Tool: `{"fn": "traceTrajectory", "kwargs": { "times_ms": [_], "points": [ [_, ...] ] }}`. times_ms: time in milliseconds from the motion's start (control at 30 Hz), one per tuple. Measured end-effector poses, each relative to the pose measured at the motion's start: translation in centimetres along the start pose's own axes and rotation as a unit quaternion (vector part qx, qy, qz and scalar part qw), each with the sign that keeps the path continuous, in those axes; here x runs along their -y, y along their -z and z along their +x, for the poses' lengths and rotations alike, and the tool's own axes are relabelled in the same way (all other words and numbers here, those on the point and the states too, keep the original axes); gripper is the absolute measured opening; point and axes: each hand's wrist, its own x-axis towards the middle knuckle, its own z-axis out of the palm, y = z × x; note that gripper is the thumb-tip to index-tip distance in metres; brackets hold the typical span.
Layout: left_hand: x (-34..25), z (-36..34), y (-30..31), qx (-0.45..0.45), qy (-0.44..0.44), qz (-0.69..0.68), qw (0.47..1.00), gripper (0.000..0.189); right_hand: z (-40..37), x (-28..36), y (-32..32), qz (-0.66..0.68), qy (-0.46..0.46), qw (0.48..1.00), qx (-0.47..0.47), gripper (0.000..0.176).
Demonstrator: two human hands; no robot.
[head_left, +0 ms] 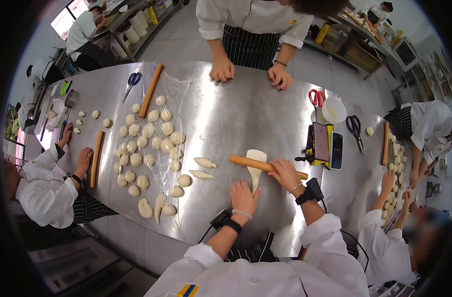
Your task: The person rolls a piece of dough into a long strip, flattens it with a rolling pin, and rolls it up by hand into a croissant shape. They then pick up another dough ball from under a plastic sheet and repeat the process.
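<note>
A flattened, teardrop-shaped piece of dough [255,174] lies on the steel table in front of me, its wide end pointing away. My left hand [243,199] has the narrow near end of the dough between thumb and fingers. Across the dough rests a wooden rolling pin [238,160]. My right hand [286,174] is closed over the pin's right part. Two rolled, ridged dough pieces [204,162] lie to the left of the pin.
Many dough balls [136,159] sit on plastic film at left, beside another rolling pin [150,91]. Phones [336,151], black scissors [354,132], red-handled scissors [316,98] and a white bowl [334,110] are at right. Co-workers stand around the table; one rests both hands [222,69] opposite.
</note>
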Motion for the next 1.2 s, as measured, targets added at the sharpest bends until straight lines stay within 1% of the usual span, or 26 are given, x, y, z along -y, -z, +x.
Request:
{"fn": "traceTrajectory", "kwargs": {
  "times_ms": [33,100,133,200,233,267,300,333,367,400,433,467,500,567,600,667,700,767,833,867,900,967,1033,1100,1133,1200],
  "points": [
    [-0.7,0.4,-0.5,0.000,-0.002,-0.001,1.000,0.030,0.1,0.1,-0.5,-0.015,-0.005,1.000,-0.023,0.032],
    [-1.7,1.5,-1.4,0.009,0.059,0.014,0.998,0.033,0.6,0.4,-1.3,-0.023,-0.015,0.999,-0.029,0.032],
    [-1.7,1.5,-1.8,0.010,0.063,0.011,0.998,0.033,0.9,0.6,-1.6,-0.025,-0.014,0.999,-0.035,0.032],
    [-1.5,2.0,-2.7,-0.087,0.025,0.006,0.996,0.029,1.2,0.7,-1.8,-0.028,-0.007,0.999,-0.041,0.032],
    [-0.9,2.5,-3.5,-0.089,0.026,0.006,0.996,0.029,1.4,0.6,-2.0,-0.029,-0.002,0.999,-0.035,0.031],
    [-0.2,2.9,-4.1,-0.016,0.098,-0.101,0.990,0.027,1.6,0.7,-2.4,-0.029,0.003,0.999,-0.029,0.031],
    [0.1,3.2,-4.0,0.057,0.167,-0.206,0.963,0.025,1.7,0.6,-2.8,-0.027,0.003,0.999,-0.030,0.031],
    [0.3,3.3,-3.9,0.055,0.166,-0.204,0.963,0.025,2.0,0.3,-3.1,0.001,-0.025,0.998,-0.050,0.029],
    [0.5,3.6,-3.9,0.071,0.235,-0.277,0.929,0.022,2.3,0.1,-3.5,0.029,-0.053,0.996,-0.071,0.028],
    [0.4,3.8,-3.7,0.088,0.301,-0.346,0.884,0.019,2.9,-0.1,-3.9,0.029,-0.053,0.996,-0.071,0.028],
    [-0.4,4.0,-2.4,0.089,0.301,-0.347,0.884,0.019,3.7,-0.2,-4.3,-0.012,-0.132,0.989,-0.070,0.026],
    [-1.3,4.2,-1.1,0.115,0.355,-0.405,0.835,0.019,4.4,-0.2,-4.8,-0.052,-0.211,0.974,-0.067,0.025],
    [-1.8,4.4,-0.3,0.140,0.406,-0.459,0.778,0.020,5.4,0.7,-4.7,-0.053,-0.211,0.974,-0.066,0.025],
    [-1.0,4.5,-1.1,0.164,0.385,-0.468,0.778,0.022,7.6,2.9,-4.0,-0.161,-0.351,0.918,-0.092,0.032],
    [-0.8,4.6,-0.9,0.188,0.363,-0.475,0.779,0.026,7.8,2.6,-4.8,-0.161,-0.348,0.919,-0.090,0.032],
    [-0.5,4.4,-0.4,0.202,0.363,-0.484,0.770,0.025,8.3,2.0,-6.3,-0.146,-0.245,0.943,-0.174,0.048],
    [-0.5,4.2,0.0,0.220,0.364,-0.492,0.760,0.025,8.4,1.8,-6.4,-0.144,-0.244,0.943,-0.172,0.048],
    [-0.7,3.4,0.2,0.230,0.380,-0.489,0.751,0.024,7.4,1.7,-6.7,-0.185,-0.209,0.952,-0.126,0.058],
    [-0.7,2.5,0.0,0.242,0.389,-0.488,0.743,0.023,4.5,3.2,-7.0,-0.175,-0.225,0.954,-0.090,0.059],
    [-0.2,1.6,-0.9,0.237,0.355,-0.486,0.762,0.022,3.1,3.9,-6.9,-0.167,-0.237,0.955,-0.058,0.060],
    [0.2,0.9,-1.9,0.230,0.321,-0.485,0.780,0.020,2.3,4.5,-7.0,-0.170,-0.236,0.955,-0.059,0.060],
    [1.8,-0.1,-5.4,0.213,0.299,-0.484,0.794,0.019,0.9,5.4,-7.6,-0.192,-0.298,0.934,-0.044,0.060],
    [2.0,-0.2,-5.7,0.200,0.275,-0.480,0.809,0.018,3.8,4.2,-6.5,-0.216,-0.295,0.928,-0.066,0.061],
    [0.2,0.5,-3.1,0.228,0.315,-0.500,0.774,0.018,6.9,2.3,-5.5,-0.194,-0.236,0.939,-0.157,0.059],
    [-0.2,0.5,-2.6,0.231,0.319,-0.497,0.773,0.018,7.1,2.2,-5.3,-0.193,-0.240,0.939,-0.154,0.059],
    [-0.5,0.3,-1.6,0.227,0.334,-0.514,0.757,0.018,7.0,2.6,-4.9,-0.146,-0.134,0.973,-0.117,0.058]
  ]
}}
